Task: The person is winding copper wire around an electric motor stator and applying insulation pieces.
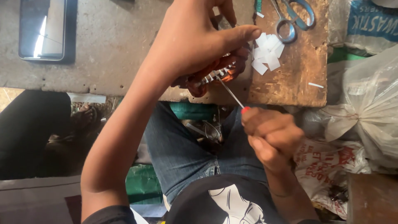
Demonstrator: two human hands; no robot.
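Note:
My left hand (pixel 195 39) grips a round coil of copper-coloured wire on a metal core (pixel 215 74), holding it at the edge of a grey concrete slab (pixel 116 45). My right hand (pixel 271 137) is closed around a thin tool with a red handle (pixel 245 110); its metal shaft (pixel 230 92) points up-left into the coil's slots. Small white paper strips (pixel 268 52) lie in a loose pile just right of the coil, on a worn wooden board (pixel 298 74).
Scissors (pixel 292 18) rest at the board's top. A dark phone (pixel 43 29) lies on the slab at top left. Plastic bags (pixel 365 108) crowd the right side. Another person's sandalled foot (pixel 83 118) is at left, below the slab.

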